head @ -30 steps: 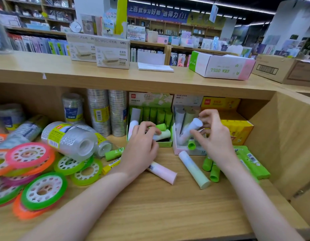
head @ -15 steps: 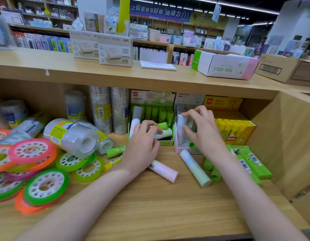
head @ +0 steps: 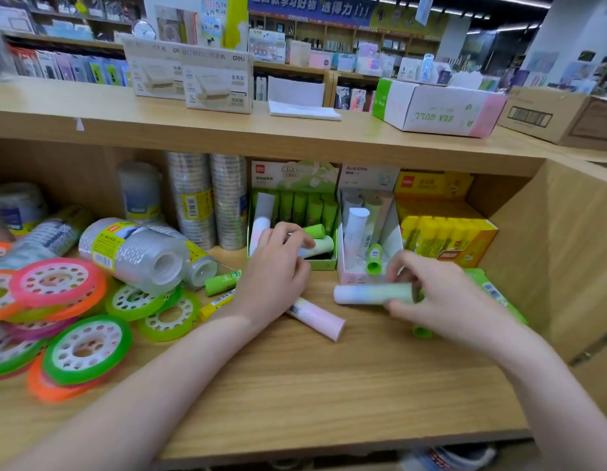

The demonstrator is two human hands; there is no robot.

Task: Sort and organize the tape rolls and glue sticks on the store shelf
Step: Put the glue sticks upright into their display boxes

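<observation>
1 pale glue stick (head: 373, 294) is lying in the right hand (head: 441, 297), fingers curling around its end. Light, rigid, smooth: grip mid-barrel. The left hand (head: 275, 277) is pinching a boxed stick (head: 317, 248).

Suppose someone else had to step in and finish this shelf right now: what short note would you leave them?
Hands: the left hand rests at the green box, fingers curled on a pale glue stick lying in it. The right hand grips a pastel green-and-white glue stick just above the shelf board.
Done: the yellow box stands full and tidy; some sticks stand in the green and white boxes.
Left: a pink stick, small green sticks and a thin yellow one lie loose; the coloured tape rolls and clear tape packs are still heaped at the left.
</observation>
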